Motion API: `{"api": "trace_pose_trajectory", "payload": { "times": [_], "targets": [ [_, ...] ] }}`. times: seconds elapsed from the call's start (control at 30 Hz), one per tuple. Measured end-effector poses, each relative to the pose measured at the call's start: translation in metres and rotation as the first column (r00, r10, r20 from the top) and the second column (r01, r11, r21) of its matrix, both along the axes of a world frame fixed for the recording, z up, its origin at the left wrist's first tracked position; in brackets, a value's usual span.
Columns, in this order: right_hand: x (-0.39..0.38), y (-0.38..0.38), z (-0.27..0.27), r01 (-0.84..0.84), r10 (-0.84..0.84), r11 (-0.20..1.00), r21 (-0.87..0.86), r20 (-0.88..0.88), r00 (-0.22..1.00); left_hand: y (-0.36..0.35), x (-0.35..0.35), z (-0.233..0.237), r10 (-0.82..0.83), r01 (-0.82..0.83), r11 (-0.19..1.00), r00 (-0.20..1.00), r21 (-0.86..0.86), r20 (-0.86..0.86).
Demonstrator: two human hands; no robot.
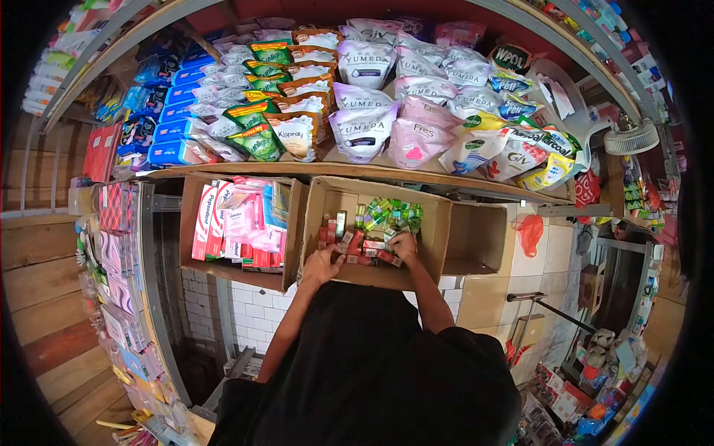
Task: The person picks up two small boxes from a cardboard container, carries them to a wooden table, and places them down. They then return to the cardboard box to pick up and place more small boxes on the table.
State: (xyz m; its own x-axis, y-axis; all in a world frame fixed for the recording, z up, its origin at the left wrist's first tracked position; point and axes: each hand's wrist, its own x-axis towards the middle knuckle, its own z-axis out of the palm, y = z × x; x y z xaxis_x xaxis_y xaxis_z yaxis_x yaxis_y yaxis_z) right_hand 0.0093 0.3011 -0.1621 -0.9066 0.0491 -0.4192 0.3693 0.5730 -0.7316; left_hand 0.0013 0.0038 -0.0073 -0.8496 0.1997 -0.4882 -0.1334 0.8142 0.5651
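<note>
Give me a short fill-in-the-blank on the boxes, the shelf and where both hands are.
The left hand is at small packs, mostly ____. Beyond the right hand, small containers heaped in the middle cardboard box are mainly ____. Long toothpaste cartons in the left cardboard box are printed ____. White-and-purple pouches on the shelf are printed ____.

Missing words: red; green; Pepsodent; YUMEDA.

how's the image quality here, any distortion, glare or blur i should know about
Head view: strong fisheye, black corners, the shelf bowed; pale glare on some bags; the black shirt shows little detail; labels on the small bottles too small to read; left hand and right hand clear enough to place, but finger contact hard to tell.
</note>
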Motion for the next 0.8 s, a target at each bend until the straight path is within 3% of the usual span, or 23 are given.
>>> {"api": "trace_pose_trajectory", "payload": {
  "times": [0.17, 0.2, 0.3, 0.33, 0.43, 0.47, 0.57, 0.63, 0.73, 0.8],
  "targets": [
    [-0.008, -0.02, 0.021, 0.119, -0.131, 0.986, -0.115, -0.098, 0.987, 0.0, 0.0, 0.005, -0.003, 0.003, 1.0, 1.0, -0.001, -0.018],
    [-0.009, -0.022, 0.018, 0.098, -0.128, 0.973, -0.207, -0.138, 0.982, -0.001, 0.001, 0.0, -0.005, 0.005, 1.0, 1.0, 0.002, -0.022],
    [-0.012, -0.033, 0.011, 0.127, -0.134, 0.888, -0.441, 0.015, 0.991, -0.003, 0.003, -0.011, -0.004, 0.006, 1.0, 0.997, 0.029, -0.072],
    [-0.012, -0.04, 0.013, 0.091, -0.12, 0.885, -0.457, -0.035, 0.992, -0.004, 0.004, -0.013, -0.003, 0.007, 0.999, 0.995, 0.041, -0.095],
    [-0.013, -0.059, 0.038, 0.163, -0.164, 0.87, -0.465, 0.038, 0.986, -0.003, 0.003, -0.004, -0.011, 0.012, 1.0, 0.999, 0.016, -0.042],
    [-0.014, -0.065, 0.048, 0.193, -0.148, 0.836, -0.514, 0.128, 0.981, -0.002, 0.002, -0.002, -0.007, 0.007, 1.0, 1.0, 0.021, -0.029],
    [-0.015, -0.08, 0.067, 0.145, -0.099, 0.806, -0.573, 0.111, 0.989, -0.001, 0.0, 0.001, -0.004, 0.005, 0.999, 1.0, 0.05, -0.012],
    [-0.018, -0.087, 0.093, 0.171, -0.028, 0.736, -0.655, 0.223, 0.974, -0.001, 0.0, 0.006, -0.017, 0.019, 0.996, 0.999, 0.09, -0.03],
    [-0.018, -0.097, 0.115, 0.188, 0.0, 0.684, -0.705, 0.258, 0.966, 0.0, 0.001, 0.008, -0.037, 0.038, 0.999, 0.998, 0.023, -0.049],
    [-0.017, -0.1, 0.119, 0.157, 0.007, 0.709, -0.688, 0.23, 0.973, 0.001, 0.001, 0.011, -0.048, 0.049, 0.999, 0.998, 0.007, -0.034]
  ]
}}
